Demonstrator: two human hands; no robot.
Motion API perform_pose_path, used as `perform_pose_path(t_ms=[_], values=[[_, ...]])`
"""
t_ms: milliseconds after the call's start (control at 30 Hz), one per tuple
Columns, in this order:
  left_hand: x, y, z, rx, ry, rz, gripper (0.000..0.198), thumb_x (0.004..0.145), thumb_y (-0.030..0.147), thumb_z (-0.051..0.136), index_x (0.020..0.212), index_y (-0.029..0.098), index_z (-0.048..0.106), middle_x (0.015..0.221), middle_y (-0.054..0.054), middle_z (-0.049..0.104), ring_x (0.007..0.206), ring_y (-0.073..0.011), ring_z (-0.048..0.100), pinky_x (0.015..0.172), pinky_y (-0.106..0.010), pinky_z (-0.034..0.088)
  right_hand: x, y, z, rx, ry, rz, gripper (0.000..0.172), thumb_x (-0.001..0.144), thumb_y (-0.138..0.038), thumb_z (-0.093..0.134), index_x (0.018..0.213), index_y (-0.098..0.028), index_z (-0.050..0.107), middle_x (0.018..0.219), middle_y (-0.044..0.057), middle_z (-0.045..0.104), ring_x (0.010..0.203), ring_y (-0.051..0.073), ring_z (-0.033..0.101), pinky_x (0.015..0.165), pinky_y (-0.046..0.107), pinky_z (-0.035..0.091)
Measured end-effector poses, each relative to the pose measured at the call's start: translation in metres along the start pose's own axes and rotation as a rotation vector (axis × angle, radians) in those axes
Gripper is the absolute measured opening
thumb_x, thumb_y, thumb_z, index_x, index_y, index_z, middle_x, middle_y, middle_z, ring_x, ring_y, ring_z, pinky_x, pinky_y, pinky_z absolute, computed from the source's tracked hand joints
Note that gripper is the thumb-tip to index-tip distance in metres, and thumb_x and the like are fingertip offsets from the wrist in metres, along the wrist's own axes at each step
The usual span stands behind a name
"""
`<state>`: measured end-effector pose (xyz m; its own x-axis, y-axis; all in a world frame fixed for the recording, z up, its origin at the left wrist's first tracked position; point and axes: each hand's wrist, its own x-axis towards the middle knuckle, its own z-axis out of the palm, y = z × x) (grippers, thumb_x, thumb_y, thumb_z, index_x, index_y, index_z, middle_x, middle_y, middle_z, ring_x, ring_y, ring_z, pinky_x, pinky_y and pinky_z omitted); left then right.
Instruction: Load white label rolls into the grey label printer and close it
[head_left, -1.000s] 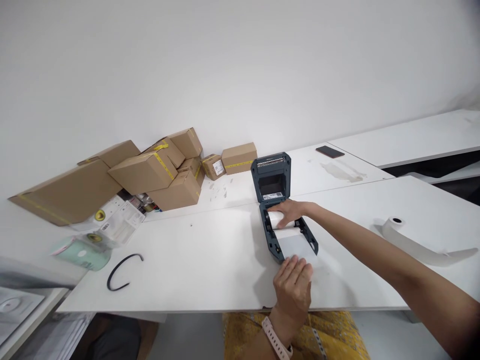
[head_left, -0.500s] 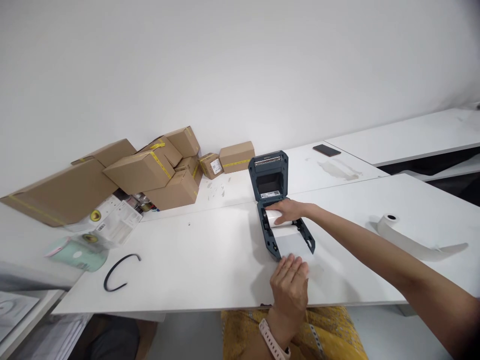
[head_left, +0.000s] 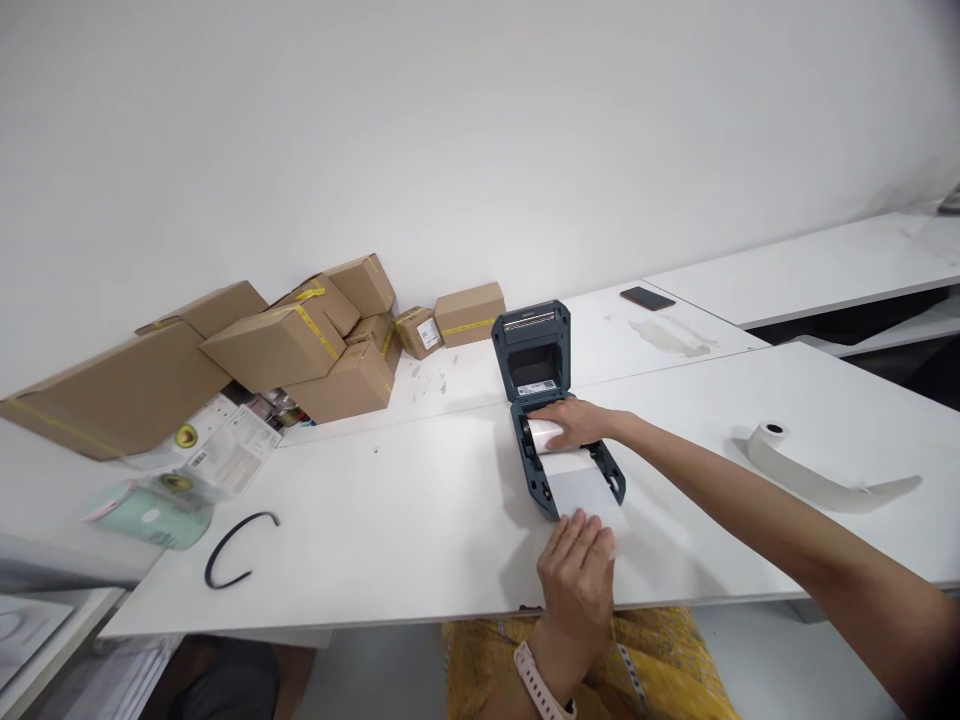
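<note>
A dark blue-grey label printer (head_left: 534,350) stands on the white table with its lid swung up. Inside it lies a white label roll (head_left: 545,437), and my right hand (head_left: 577,424) reaches in from the right, thumb and fingers laid around it. From the roll a label strip (head_left: 585,490) runs forward over the printer's front edge. My left hand (head_left: 576,570), a pale pink watch band on its wrist, has its fingers pressed together on the strip's free end. The thumb of that hand is hidden.
Brown cardboard boxes (head_left: 277,345) are piled at the back left. A mint-green pouch (head_left: 161,513) and a black curved band (head_left: 217,555) lie at the left. On the right rests a partly unrolled paper strip (head_left: 810,478); a phone (head_left: 647,298) lies behind.
My view has shifted slightly. Both hands keep nearly the same places on the roll and the strip; nothing was taken up or let go.
</note>
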<state>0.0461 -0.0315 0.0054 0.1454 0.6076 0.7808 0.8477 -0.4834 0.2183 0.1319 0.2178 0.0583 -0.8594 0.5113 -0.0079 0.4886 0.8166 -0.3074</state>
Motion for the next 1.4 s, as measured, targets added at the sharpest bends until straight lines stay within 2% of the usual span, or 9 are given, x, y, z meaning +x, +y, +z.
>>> perform_pose_path(t_ms=[133,333,567,800,967,1067,1233,1300,1400], values=[[0.001,0.0,-0.002,0.022,0.012,0.0,0.025,0.089,0.009,0.049,0.104,0.017,0.068,0.107,-0.009,0.074,0.11,-0.0231,0.067,0.094,-0.04,0.057,0.001,-0.001,-0.001,-0.001,0.0,0.002,0.068,0.08,-0.047,0.064,0.141,-0.02,0.05,0.137,0.014,0.057,0.121,0.036,0.056,0.098,0.046,0.043],[0.007,-0.005,0.002,0.033,0.062,0.024,0.022,0.088,0.008,0.052,0.096,0.018,0.069,0.102,-0.006,0.076,0.103,-0.0223,0.07,0.093,-0.04,0.057,0.002,-0.002,0.0,-0.045,0.021,0.026,0.065,0.081,-0.043,0.066,0.14,-0.021,0.051,0.134,0.013,0.059,0.118,0.035,0.058,0.096,0.042,0.044],[0.004,-0.004,0.004,0.018,0.05,0.036,0.023,0.089,0.009,0.05,0.099,0.017,0.069,0.1,-0.007,0.076,0.101,-0.0204,0.071,0.092,-0.037,0.058,0.004,0.0,0.0,-0.045,0.025,0.025,0.066,0.08,-0.044,0.067,0.14,-0.021,0.051,0.136,0.013,0.058,0.119,0.035,0.057,0.096,0.043,0.044],[0.005,-0.006,0.006,0.025,0.056,0.025,0.023,0.089,0.009,0.05,0.1,0.017,0.069,0.1,-0.007,0.076,0.101,-0.0218,0.071,0.092,-0.039,0.058,0.001,-0.007,0.007,-0.108,0.105,0.057,0.066,0.076,-0.037,0.071,0.137,-0.02,0.053,0.132,0.016,0.06,0.118,0.038,0.055,0.096,0.046,0.043],[0.005,-0.005,0.004,0.009,0.041,0.02,0.021,0.089,0.01,0.052,0.1,0.017,0.068,0.1,-0.007,0.077,0.101,-0.0215,0.071,0.092,-0.039,0.057,0.004,-0.003,-0.002,-0.081,-0.023,0.031,0.06,0.085,-0.037,0.059,0.142,-0.021,0.048,0.133,0.013,0.06,0.117,0.032,0.058,0.094,0.041,0.045],[0.005,-0.005,0.004,0.01,0.055,0.011,0.02,0.089,0.01,0.052,0.1,0.017,0.068,0.1,-0.006,0.076,0.101,-0.0219,0.071,0.092,-0.04,0.058,0.008,-0.003,-0.006,-0.094,-0.043,0.051,0.064,0.08,-0.033,0.065,0.141,-0.022,0.049,0.128,0.014,0.063,0.112,0.034,0.061,0.09,0.041,0.047],[0.005,-0.006,0.007,0.02,0.058,-0.001,0.021,0.089,0.01,0.052,0.099,0.018,0.069,0.099,-0.006,0.077,0.101,-0.0221,0.071,0.092,-0.04,0.058,0.006,-0.012,0.001,-0.174,0.063,0.07,0.08,0.068,-0.027,0.076,0.142,-0.021,0.045,0.122,0.017,0.062,0.111,0.037,0.058,0.091,0.044,0.044],[0.006,-0.006,0.007,0.028,0.057,-0.002,0.021,0.089,0.011,0.053,0.099,0.018,0.07,0.098,-0.006,0.077,0.1,-0.0219,0.071,0.092,-0.04,0.058,0.003,-0.013,0.004,-0.211,0.108,0.055,0.077,0.068,-0.027,0.077,0.139,-0.021,0.048,0.12,0.016,0.061,0.111,0.036,0.057,0.091,0.043,0.044],[0.006,-0.005,0.006,0.038,0.048,-0.004,0.021,0.09,0.01,0.052,0.099,0.018,0.07,0.097,-0.007,0.077,0.1,-0.0215,0.071,0.093,-0.04,0.058,0.001,-0.011,0.007,-0.221,0.109,0.039,0.069,0.07,-0.028,0.076,0.135,-0.02,0.052,0.119,0.016,0.06,0.11,0.034,0.056,0.092,0.042,0.044]])
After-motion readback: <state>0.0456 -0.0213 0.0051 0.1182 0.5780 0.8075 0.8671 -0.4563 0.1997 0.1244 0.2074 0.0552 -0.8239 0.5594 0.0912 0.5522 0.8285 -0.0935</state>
